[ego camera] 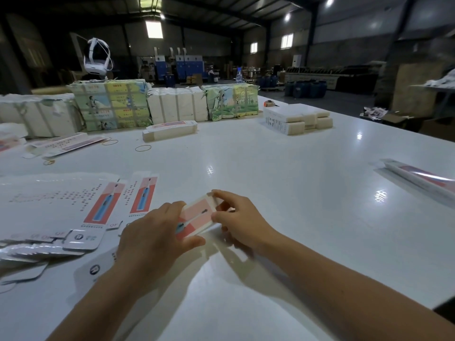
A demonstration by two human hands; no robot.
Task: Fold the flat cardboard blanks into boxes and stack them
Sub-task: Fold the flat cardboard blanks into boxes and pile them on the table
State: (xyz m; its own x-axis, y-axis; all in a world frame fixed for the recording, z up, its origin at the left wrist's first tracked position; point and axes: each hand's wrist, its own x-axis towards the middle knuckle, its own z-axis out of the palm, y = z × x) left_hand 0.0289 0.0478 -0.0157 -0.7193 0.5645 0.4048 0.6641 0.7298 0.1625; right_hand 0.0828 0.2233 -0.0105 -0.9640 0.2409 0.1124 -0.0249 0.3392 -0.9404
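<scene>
Gripping from both ends, a pink cardboard blank [197, 217] is held by left hand [152, 232] and right hand [238, 217] above the tabletop [270, 180] near its front edge; flat blanks [73, 217] are fanned toward the left edge.

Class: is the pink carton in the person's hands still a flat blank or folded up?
Partly folded: the pink carton shows raised sides between the left hand and right hand.

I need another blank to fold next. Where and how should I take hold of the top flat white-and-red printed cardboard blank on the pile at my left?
Take the top flat white-and-red cardboard blank by its right long edge, coming from the right with the left hand. That edge probably overhangs the fanned pile beside bare white table, so fingers can likely slip under it.
</scene>
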